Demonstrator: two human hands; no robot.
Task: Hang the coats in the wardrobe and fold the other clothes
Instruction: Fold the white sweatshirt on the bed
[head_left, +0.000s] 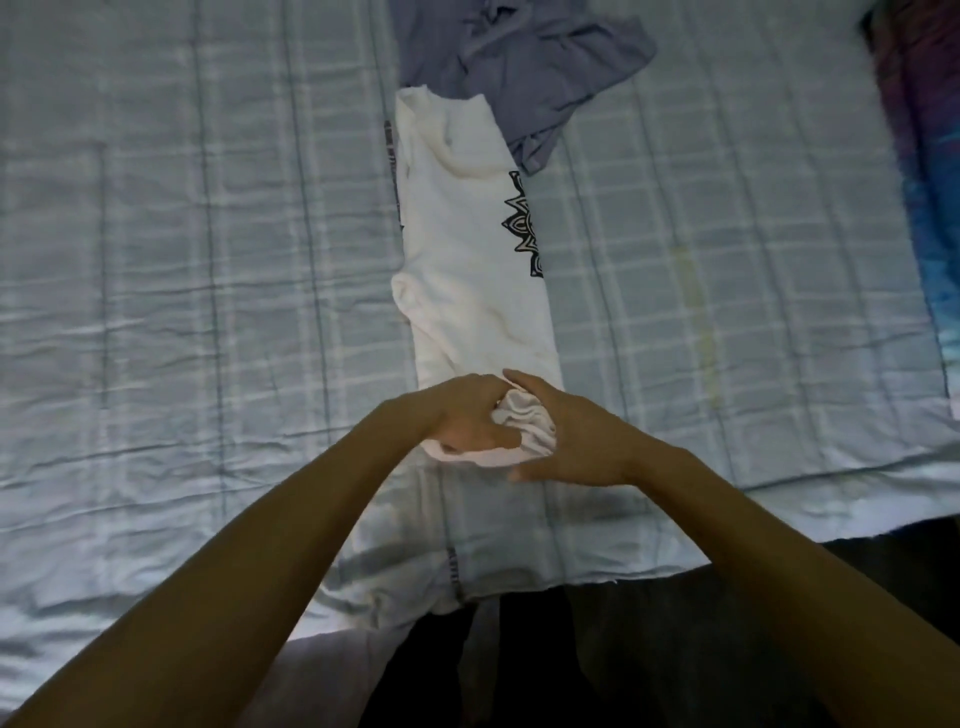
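On the bed, a pale blue checked bedspread (208, 260) lay wrinkled under everything in view, its near edge ending above a dark area at the bottom of the frame that was too dim to make out. A white T-shirt (467, 260) lay along the middle of the bedspread, folded lengthwise into a narrow strip running away from the person. Part of a black mandala-like print showed along its right edge, and a thin line of dark print along its left.

Both forearms reached in from below and met at the shirt's near end. The left hand (467, 415) had its fingers curled around the bunched cloth from the left. The right hand (576, 431) closed on the same bunch from the right, with the forefinger over the top and the thumb below, so the gathered white folds showed between the two hands. The hands nearly touched at the knuckles.

At the strip's far end, a grey-blue garment (519, 67) lay crumpled and unfolded. Its lower corner overlapped the top right of the white T-shirt and covered that part of it. Well apart at the right edge of the view, a purple and blue patterned fabric (930, 208) lay over the bedspread, cut off by the frame.
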